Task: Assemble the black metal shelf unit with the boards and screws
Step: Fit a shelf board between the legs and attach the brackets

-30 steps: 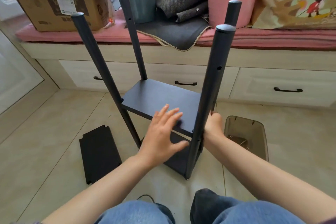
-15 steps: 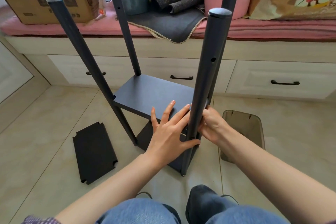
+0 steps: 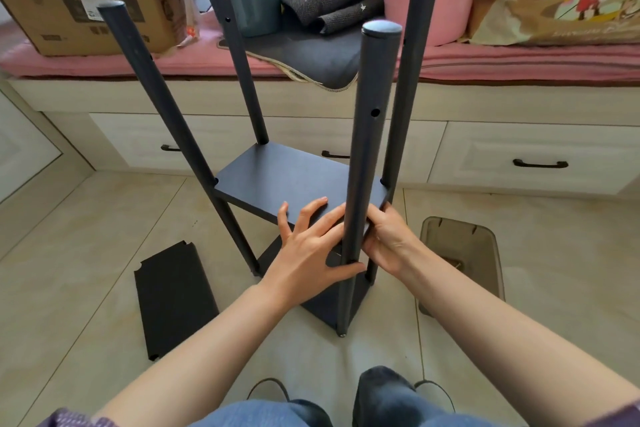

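The black shelf unit stands on the tiled floor with several upright black poles; the nearest pole [image 3: 369, 135] rises in front of me. A mounted black board [image 3: 291, 177] sits partway up the poles, and a lower board [image 3: 329, 302] lies near the floor. My left hand [image 3: 311, 250] lies flat on the mounted board's near corner, fingers straight, thumb touching the nearest pole. My right hand [image 3: 388, 239] is against the same corner from the right, behind the pole; its fingertips are hidden. A loose black board [image 3: 173, 298] lies on the floor to the left.
A brown translucent plastic box [image 3: 460, 253] sits on the floor at the right. Behind the unit runs a drawer bench [image 3: 519, 163] with a pink cushion, a cardboard box [image 3: 79, 0] and fabric items on top. My knees are at the bottom edge.
My left hand slid right along the board until its thumb met the nearest pole. My right hand came forward from behind the pole to the board's corner.
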Motion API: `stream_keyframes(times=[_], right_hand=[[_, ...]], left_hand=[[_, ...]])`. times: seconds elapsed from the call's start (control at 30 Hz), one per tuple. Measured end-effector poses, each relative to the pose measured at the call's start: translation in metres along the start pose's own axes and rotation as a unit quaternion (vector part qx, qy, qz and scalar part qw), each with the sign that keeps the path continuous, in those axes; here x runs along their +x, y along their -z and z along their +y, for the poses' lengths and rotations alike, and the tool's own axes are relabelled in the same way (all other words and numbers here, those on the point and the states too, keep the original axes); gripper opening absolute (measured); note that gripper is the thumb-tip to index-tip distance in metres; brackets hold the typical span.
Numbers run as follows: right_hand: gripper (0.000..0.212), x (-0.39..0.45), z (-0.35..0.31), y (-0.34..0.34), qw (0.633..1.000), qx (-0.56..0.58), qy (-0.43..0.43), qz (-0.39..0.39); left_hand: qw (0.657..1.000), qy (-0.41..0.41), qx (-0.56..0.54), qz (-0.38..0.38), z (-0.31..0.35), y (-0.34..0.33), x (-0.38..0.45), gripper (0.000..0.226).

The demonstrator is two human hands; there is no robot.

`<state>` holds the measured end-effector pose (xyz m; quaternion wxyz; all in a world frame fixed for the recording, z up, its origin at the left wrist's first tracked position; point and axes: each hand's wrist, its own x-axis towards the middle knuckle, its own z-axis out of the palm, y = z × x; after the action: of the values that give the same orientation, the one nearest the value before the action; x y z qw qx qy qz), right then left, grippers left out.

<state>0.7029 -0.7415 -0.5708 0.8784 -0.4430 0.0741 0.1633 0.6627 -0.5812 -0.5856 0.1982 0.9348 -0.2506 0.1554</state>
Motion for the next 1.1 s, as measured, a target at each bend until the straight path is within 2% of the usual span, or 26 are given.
stream_keyframes(times=[0.2,0.27,0.3,0.33,0.37,0.4,0.43,0.47,0.5,0.53,0.57,0.67,0.7,0.8,0.93,1.0,1.1], right_hand=[[0.04,0.005,-0.007,0.008,0.998,0.015,-0.055,-0.019],[0.039,0.006,-0.007,0.007,0.998,0.022,-0.063,-0.016],[0.038,0.007,-0.007,0.006,0.997,0.027,-0.069,-0.009],[0.037,0.007,-0.007,0.006,0.997,0.034,-0.075,-0.001],[0.035,0.007,-0.007,0.005,0.996,0.04,-0.079,0.004],[0.034,0.007,-0.008,0.005,0.996,0.044,-0.081,0.007],[0.034,0.007,-0.008,0.004,0.996,0.045,-0.081,0.009],[0.033,0.007,-0.009,0.004,0.996,0.044,-0.079,0.008],[0.033,0.007,-0.009,0.003,0.996,0.042,-0.075,0.007],[0.034,0.007,-0.009,0.002,0.997,0.04,-0.071,0.006],[0.034,0.006,-0.008,0.002,0.997,0.037,-0.066,0.004],[0.033,0.005,-0.008,0.001,0.998,0.009,-0.057,-0.004],[0.033,0.004,-0.009,0.001,0.998,-0.007,-0.056,-0.006],[0.039,0.005,-0.012,0.003,0.998,-0.042,-0.049,-0.001],[0.042,0.008,-0.018,0.016,0.985,-0.163,-0.042,0.04],[0.043,0.009,-0.023,0.03,0.977,-0.202,-0.05,0.036],[0.038,0.007,-0.031,0.061,0.966,-0.249,-0.055,0.03]], left_hand=[[0.999,-0.021,0.004,-0.039,-0.02,0.01,0.005,0.077],[0.999,-0.003,-0.047,0.006,-0.02,0.014,-0.005,0.074],[0.991,0.043,-0.109,0.066,-0.017,0.015,-0.01,0.068],[0.965,0.118,-0.183,0.147,-0.011,0.017,-0.015,0.059],[0.918,0.221,-0.244,0.22,-0.005,0.017,-0.017,0.048],[0.859,0.336,-0.29,0.256,0.001,0.018,-0.015,0.042],[0.795,0.437,-0.347,0.24,0.005,0.02,-0.011,0.042],[0.726,0.505,-0.429,0.185,0.006,0.017,-0.006,0.046],[0.66,0.527,-0.52,0.123,0.006,0.014,-0.002,0.051],[0.618,0.522,-0.583,0.071,0.009,0.013,0.002,0.055],[0.613,0.499,-0.611,0.033,0.013,0.011,0.005,0.058],[0.679,0.438,-0.589,-0.016,0.027,0.001,0.009,0.053],[0.684,0.429,-0.59,-0.021,0.029,-0.003,0.01,0.049],[0.674,0.419,-0.608,-0.008,0.026,-0.006,0.01,0.042],[0.646,0.431,-0.629,0.017,0.023,-0.004,0.009,0.04],[0.63,0.432,-0.645,0.022,0.02,-0.005,0.01,0.046],[0.622,0.421,-0.66,0.024,0.015,-0.005,0.009,0.04]])
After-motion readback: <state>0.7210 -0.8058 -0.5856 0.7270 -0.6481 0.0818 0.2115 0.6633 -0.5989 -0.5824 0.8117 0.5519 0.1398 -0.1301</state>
